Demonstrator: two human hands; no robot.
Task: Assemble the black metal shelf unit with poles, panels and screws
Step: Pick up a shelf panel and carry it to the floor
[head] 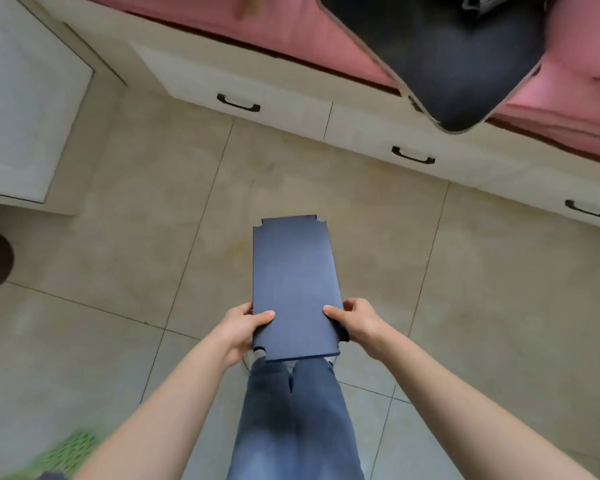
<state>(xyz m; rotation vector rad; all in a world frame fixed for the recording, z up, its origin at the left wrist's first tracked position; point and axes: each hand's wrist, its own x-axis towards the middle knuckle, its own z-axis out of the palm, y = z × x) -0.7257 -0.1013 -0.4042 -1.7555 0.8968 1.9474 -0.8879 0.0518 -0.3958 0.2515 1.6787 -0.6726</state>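
Left hand (241, 329) and right hand (355, 322) are clamped on the panel (295, 282), each at a long edge near the end closest to the body, thumbs laid on the top face and fingers curled underneath. The panel is held flat and lengthwise above the tile floor (482, 289), clear of it, with notched corners visible at both ends and jeans-clad legs (291, 420) directly below its near end. Beyond the panel's far end, a drawer unit (361, 133) with dark handles is seen, topped by a pink cushion (568, 109).
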